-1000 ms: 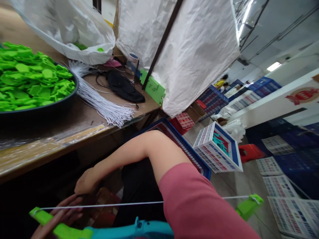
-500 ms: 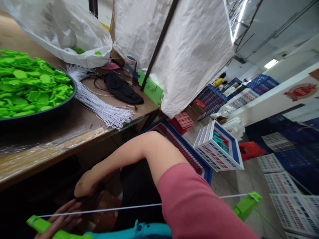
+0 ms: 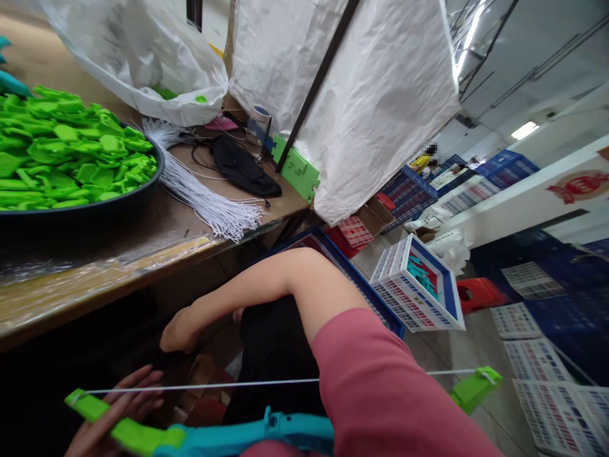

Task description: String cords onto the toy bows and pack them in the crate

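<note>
A toy bow (image 3: 252,433) with a blue middle, green end pieces and a taut white string lies across the bottom of the view. My left hand (image 3: 111,406), at the lower left, has the bow's green end between its fingers, some of which extend behind the string. My right arm crosses in front of me, over the bow. Below the table edge, my right hand (image 3: 178,330) is bent down in shadow near my left fingers. Its own fingers are hidden, and I cannot make out what it touches.
On the table (image 3: 190,219) stand a dark basin (image 3: 143,197) heaped with green plastic pieces (image 3: 71,152), a bundle of white strings (image 3: 209,206) and a black cloth item (image 3: 245,168). A white crate (image 3: 394,292) with blue pieces sits on the floor at right.
The view has shifted slightly, so the table things appear farther right. My right hand and the bow's left end also show farther right and a little higher. My left hand stays on the bow.
</note>
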A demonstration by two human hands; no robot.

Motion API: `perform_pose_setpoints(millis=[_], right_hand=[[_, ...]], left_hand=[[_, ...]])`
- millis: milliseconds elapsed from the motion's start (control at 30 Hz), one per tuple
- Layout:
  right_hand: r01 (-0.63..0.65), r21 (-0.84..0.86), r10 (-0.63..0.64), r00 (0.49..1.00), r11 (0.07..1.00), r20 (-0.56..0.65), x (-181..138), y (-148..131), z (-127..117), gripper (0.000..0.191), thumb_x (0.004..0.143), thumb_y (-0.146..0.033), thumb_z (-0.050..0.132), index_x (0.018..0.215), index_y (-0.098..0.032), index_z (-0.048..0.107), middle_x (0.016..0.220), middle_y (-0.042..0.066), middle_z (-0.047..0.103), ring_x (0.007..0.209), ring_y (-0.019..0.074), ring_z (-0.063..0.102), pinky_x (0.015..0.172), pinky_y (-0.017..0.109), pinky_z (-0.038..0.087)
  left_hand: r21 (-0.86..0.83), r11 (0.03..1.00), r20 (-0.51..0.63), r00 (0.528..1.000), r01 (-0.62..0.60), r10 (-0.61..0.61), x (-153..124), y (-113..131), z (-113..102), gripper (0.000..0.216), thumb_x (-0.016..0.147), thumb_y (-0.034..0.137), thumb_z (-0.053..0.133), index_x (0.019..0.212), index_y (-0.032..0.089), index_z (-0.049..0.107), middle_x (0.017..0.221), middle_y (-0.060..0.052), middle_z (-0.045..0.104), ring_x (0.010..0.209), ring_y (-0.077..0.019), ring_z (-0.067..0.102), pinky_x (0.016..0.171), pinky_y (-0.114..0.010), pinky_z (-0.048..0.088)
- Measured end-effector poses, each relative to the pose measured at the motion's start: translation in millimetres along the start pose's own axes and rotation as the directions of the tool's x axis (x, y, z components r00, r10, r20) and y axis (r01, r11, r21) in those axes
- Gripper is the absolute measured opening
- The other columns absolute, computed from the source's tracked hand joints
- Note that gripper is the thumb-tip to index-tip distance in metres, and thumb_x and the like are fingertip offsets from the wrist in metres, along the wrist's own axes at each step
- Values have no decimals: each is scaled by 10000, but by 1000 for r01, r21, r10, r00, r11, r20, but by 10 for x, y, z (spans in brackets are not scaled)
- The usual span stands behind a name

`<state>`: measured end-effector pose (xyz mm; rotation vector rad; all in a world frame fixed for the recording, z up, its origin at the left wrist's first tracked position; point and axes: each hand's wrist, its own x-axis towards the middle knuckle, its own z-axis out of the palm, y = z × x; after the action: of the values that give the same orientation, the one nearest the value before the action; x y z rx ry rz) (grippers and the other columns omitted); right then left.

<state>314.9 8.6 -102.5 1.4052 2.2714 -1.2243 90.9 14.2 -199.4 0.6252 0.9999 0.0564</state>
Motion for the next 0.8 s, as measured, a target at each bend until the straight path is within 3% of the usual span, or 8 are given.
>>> perform_pose_setpoints(millis=[100,200,433,567,633,700,733,800], right_hand=[[-97,-73,105,987,993,123,116,36,50,454,699,98,728,397,-125,472,390,-56,382,577,104,539,491,165,314],[-113,-104,131,976,988,177,179,67,92,396,731,47,729,439,-108,511,385,-69,380,582,82,523,482,168,262],[-163,-114,182,965,980,187,120,25,87,361,777,-21,708,494,-87,492,414,-101,317,601,46,486,518,186,244],[-63,-157,87,984,986,152,4,-176,-110,187,802,-38,739,646,-100,657,552,-51,544,685,114,581,529,209,323],[24,-153,-9,995,988,95,-92,-299,-303,135,913,-121,679,787,-99,722,719,9,669,734,138,607,562,223,376],[105,-74,-109,992,992,-59,-227,-412,-560,166,988,-162,613,896,-93,734,850,39,713,780,129,620,643,204,432],[152,-9,-151,971,988,-183,-308,-467,-711,157,998,-162,603,938,-85,726,883,36,716,799,112,625,692,182,450],[238,133,-151,872,962,-465,-489,-583,-1050,165,1010,-141,549,1006,-56,691,905,9,701,817,62,622,765,135,456]], left_hand=[[-41,998,7,999,-45,45,33,-10,-14,663,487,396,974,1097,237,770,1209,-98,756,1074,-376,725,794,-328,676],[-83,993,4,996,-84,85,23,-18,23,671,473,356,984,1086,186,768,1130,-124,772,904,-318,755,729,-323,678],[-97,990,-4,995,-101,101,9,-8,62,687,450,373,1006,1066,172,778,1078,-138,777,877,-288,745,719,-319,677],[-98,990,8,995,-101,103,10,-36,79,677,449,372,999,1055,163,778,1072,-133,777,878,-311,746,707,-329,674],[-122,983,9,990,-141,143,0,-66,101,645,504,386,984,1070,162,771,1071,-132,775,879,-313,747,705,-328,667],[-143,974,26,983,-177,182,-2,-91,120,611,572,401,963,1096,159,764,1086,-141,767,883,-305,746,718,-328,657],[-148,972,37,981,-184,191,2,-96,125,604,594,407,954,1108,155,761,1095,-149,762,877,-299,744,721,-330,653],[-141,977,64,983,-162,172,12,-92,116,610,595,405,955,1109,140,762,1106,-167,754,849,-294,739,714,-341,647]])
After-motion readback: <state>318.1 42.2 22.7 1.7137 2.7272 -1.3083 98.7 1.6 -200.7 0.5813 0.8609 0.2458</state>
